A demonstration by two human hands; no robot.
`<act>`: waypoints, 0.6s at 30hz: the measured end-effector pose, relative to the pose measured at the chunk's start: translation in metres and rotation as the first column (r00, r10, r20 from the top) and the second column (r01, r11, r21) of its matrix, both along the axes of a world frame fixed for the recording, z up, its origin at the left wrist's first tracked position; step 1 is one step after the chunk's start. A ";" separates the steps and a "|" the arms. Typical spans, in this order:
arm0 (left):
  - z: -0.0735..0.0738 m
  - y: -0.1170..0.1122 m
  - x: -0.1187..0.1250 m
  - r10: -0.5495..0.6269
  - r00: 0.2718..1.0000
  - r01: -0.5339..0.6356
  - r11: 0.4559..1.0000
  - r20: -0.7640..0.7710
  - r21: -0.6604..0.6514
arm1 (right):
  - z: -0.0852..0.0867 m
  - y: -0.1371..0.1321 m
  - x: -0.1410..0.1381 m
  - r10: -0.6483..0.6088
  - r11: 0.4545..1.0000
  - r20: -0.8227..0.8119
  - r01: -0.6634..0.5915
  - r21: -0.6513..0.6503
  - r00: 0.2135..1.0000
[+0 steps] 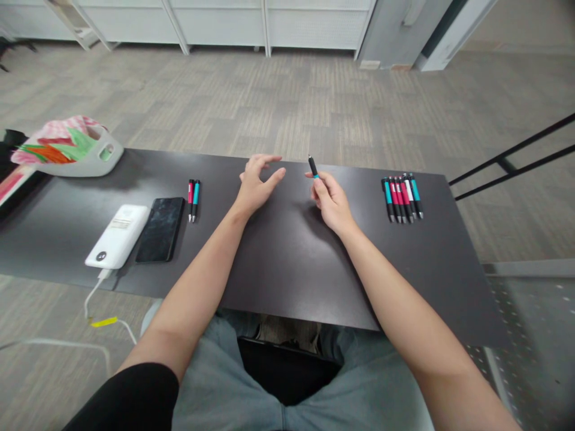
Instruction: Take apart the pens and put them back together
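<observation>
My right hand (330, 197) is closed around a teal and black pen (313, 166), which points up and away above the dark table (287, 257). Left of it, my left hand (257, 182) hovers open just above the table, fingers spread and curved, holding nothing. A row of several red and teal pens (402, 198) lies on the table to the right of my right hand. Two more pens (193, 200), one red and one teal, lie side by side to the left of my left hand.
A black phone (160, 228) and a white power bank (117, 235) with a white cable lie at the left. A grey container with colourful cloth (72, 146) sits at the far left edge. Black metal rails (516, 161) stand off the right end.
</observation>
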State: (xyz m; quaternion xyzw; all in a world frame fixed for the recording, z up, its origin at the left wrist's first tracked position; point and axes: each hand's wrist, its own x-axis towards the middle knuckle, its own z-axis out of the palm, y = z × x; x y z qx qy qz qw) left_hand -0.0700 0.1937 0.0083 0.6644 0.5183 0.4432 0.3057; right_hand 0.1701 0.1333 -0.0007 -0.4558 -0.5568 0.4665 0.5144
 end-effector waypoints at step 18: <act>-0.015 -0.028 0.065 -0.185 0.645 0.270 0.963 0.741 0.004 | 0.007 -0.012 -0.015 0.201 0.977 0.011 -0.200 -0.080 0.979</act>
